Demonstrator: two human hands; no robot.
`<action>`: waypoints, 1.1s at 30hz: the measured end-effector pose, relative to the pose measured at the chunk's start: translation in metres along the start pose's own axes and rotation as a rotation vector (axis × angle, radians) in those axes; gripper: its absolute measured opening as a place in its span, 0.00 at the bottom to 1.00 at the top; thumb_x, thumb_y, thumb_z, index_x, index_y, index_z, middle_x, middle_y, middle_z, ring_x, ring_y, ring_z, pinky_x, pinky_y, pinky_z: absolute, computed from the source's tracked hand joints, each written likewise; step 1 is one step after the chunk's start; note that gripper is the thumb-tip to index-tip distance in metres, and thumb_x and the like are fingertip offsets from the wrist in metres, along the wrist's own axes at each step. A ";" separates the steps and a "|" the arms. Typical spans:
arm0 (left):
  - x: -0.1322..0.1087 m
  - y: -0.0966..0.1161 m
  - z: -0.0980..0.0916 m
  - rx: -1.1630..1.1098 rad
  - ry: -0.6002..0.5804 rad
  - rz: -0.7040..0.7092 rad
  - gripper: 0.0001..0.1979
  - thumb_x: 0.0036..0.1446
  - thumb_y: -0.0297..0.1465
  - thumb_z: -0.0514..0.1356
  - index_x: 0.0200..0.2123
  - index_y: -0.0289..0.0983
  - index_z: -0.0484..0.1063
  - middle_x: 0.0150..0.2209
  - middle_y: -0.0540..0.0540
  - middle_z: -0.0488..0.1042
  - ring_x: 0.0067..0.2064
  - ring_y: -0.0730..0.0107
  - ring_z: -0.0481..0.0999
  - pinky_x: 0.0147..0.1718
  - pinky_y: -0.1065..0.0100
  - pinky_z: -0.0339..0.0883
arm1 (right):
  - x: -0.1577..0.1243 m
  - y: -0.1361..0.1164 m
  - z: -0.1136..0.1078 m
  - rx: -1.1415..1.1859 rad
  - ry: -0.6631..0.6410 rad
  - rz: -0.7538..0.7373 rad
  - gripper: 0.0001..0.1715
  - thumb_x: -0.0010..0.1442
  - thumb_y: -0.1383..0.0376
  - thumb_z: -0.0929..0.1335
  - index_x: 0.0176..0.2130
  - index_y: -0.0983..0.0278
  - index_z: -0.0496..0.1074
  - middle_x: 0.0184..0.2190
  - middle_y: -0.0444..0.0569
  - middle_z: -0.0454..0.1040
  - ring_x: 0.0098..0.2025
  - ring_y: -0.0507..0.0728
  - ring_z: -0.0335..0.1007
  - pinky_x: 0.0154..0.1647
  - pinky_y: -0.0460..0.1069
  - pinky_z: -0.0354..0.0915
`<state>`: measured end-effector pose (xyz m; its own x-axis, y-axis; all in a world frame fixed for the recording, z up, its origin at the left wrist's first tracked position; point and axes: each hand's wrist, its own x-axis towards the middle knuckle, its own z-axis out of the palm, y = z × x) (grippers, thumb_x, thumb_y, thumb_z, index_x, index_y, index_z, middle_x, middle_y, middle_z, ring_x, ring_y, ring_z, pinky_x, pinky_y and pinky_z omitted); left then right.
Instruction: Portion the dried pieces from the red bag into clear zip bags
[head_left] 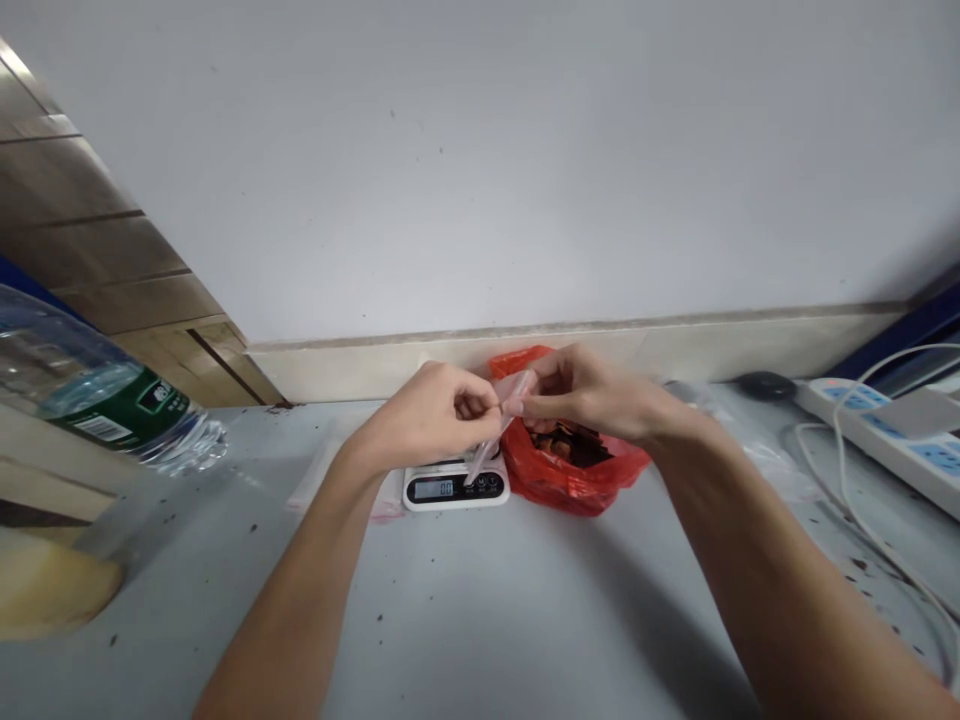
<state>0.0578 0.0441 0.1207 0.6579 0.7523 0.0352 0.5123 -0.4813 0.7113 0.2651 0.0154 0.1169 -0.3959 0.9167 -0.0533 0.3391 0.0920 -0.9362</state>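
Note:
Between my two hands is a small clear zip bag [486, 455], tilted and seemingly flat. My left hand [442, 408] pinches one side of its top edge, and my right hand [574, 395] grips the other side with thumb and fingers. Below the bag sits a white digital scale [456, 500], its display reading 0.0; my left hand hides most of its top. Right beside the scale, an open red plastic bag [577, 490] holds dark brown dried pieces [574, 445], with my right hand above its far part.
Flat clear bags [319, 475] lie left of the scale, and more clear plastic [757, 445] lies at right. A large water bottle [112, 390] is at left. A power strip [885, 430], white cable [844, 480] and black mouse [765, 385] occupy the right. A wall [525, 180] rises behind.

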 end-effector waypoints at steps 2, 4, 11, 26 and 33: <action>0.000 -0.001 -0.003 -0.001 0.078 -0.011 0.09 0.49 0.31 0.56 0.18 0.37 0.69 0.19 0.53 0.61 0.24 0.74 0.58 0.24 0.69 0.50 | -0.002 0.001 -0.005 -0.076 -0.016 0.063 0.19 0.50 0.52 0.74 0.22 0.63 0.72 0.17 0.37 0.60 0.22 0.48 0.50 0.22 0.47 0.48; 0.001 -0.002 -0.005 0.011 0.204 -0.011 0.08 0.47 0.30 0.55 0.18 0.37 0.68 0.20 0.53 0.64 0.25 0.74 0.62 0.25 0.70 0.53 | -0.003 0.000 -0.004 -0.178 0.125 0.107 0.19 0.50 0.53 0.74 0.21 0.62 0.68 0.18 0.38 0.61 0.22 0.49 0.52 0.23 0.47 0.50; 0.007 0.007 0.019 0.244 0.530 0.201 0.10 0.51 0.25 0.56 0.19 0.38 0.64 0.18 0.55 0.63 0.22 0.76 0.60 0.26 0.70 0.55 | -0.002 -0.016 0.029 -0.537 0.411 0.036 0.12 0.56 0.72 0.64 0.25 0.62 0.72 0.27 0.44 0.74 0.30 0.53 0.66 0.32 0.48 0.59; 0.019 -0.023 0.006 -0.749 0.407 -0.088 0.26 0.60 0.37 0.66 0.61 0.37 0.71 0.32 0.50 0.80 0.40 0.66 0.80 0.49 0.62 0.74 | -0.029 0.001 -0.028 -0.313 0.187 -0.134 0.60 0.55 0.60 0.70 0.77 0.58 0.41 0.28 0.39 0.74 0.28 0.54 0.71 0.30 0.49 0.70; 0.030 -0.019 0.011 -0.777 0.616 -0.025 0.23 0.46 0.36 0.77 0.46 0.36 0.80 0.34 0.48 0.84 0.39 0.66 0.82 0.46 0.64 0.76 | -0.056 0.003 -0.063 -0.463 -0.106 0.106 0.23 0.59 0.48 0.68 0.43 0.59 0.83 0.30 0.47 0.80 0.27 0.55 0.71 0.24 0.47 0.64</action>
<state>0.0740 0.0709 0.1005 0.1374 0.9666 0.2163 -0.1271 -0.1993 0.9717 0.3424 -0.0114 0.1390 -0.4155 0.8878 -0.1976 0.7168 0.1859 -0.6721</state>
